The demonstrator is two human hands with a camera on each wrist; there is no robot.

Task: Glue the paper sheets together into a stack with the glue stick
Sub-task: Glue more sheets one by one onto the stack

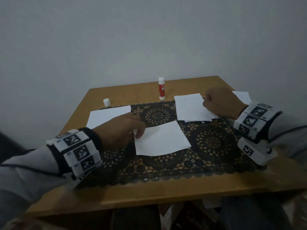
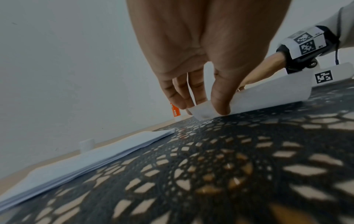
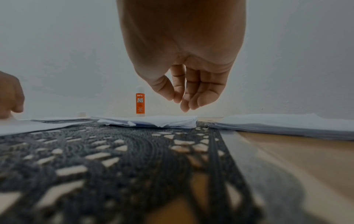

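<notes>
Paper is behaving as thin, limp stock: the single sheet (image 1: pixel 162 138), lying mid-mat, is bowing where the left hand (image 1: pixel 123 128) is pinching its near-left corner, probably the best hold. The right hand (image 3: pixel 189 91) is hovering loosely curled, holding nothing, above the right pile (image 1: pixel 191 107). Whether glue is coating any sheet is staying unclear; the glue stick (image 1: pixel 161 88) is standing uncapped at the back.
</notes>
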